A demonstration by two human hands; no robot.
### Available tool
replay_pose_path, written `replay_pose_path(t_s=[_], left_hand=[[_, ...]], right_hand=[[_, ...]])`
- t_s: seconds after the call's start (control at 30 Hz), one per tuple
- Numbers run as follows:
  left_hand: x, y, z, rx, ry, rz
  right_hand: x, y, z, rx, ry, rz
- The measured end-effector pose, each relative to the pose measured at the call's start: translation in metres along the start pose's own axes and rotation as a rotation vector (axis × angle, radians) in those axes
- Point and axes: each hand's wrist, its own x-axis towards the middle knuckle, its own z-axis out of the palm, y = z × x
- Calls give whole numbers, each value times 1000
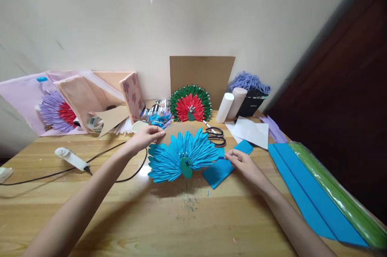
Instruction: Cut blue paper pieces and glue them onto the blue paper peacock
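Note:
A blue paper peacock point(181, 155) with a green body lies on the wooden table point(169, 216) in front of me. My left hand point(148, 135) rests at its upper left edge, fingers curled on the rim of the fan. My right hand point(243, 163) lies to the right of the peacock, fingers pressed on a folded blue paper sheet point(219, 170). Black scissors point(215, 135) lie just behind the peacock.
A red and green paper peacock point(190, 105) leans on cardboard point(202, 72) at the back. A glue gun point(71, 158) with its black cord lies at left. Long blue sheets point(305, 192) and green sheets point(335, 192) lie at right. White paper point(250, 131), two white rolls point(231, 105) and purple yarn point(249, 81) stand behind.

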Motion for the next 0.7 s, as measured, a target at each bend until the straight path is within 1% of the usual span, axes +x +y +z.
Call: replay_pose_path(t_s=[0.07, 0.13, 0.23, 0.3, 0.4, 0.47, 0.57, 0.7], left_hand=[[13, 21, -6, 5, 116, 95], [34, 41, -9, 26, 202, 203], [82, 61, -8, 101, 242, 324], [118, 66, -6, 146, 254, 329], [164, 60, -2, 189, 279, 305], [185, 51, 0, 225, 287, 267], [205, 37, 2, 286, 279, 206], [221, 21, 4, 358, 281, 138]], right_hand=[[4, 8, -5, 53, 52, 9], [8, 16, -7, 80, 71, -4], [13, 23, -9, 104, 123, -46], [15, 25, -9, 102, 143, -61], [14, 24, -8, 85, 106, -67], [11, 22, -7, 77, 50, -78], [8, 20, -5, 64, -11, -77], [8, 18, 0, 48, -42, -46]])
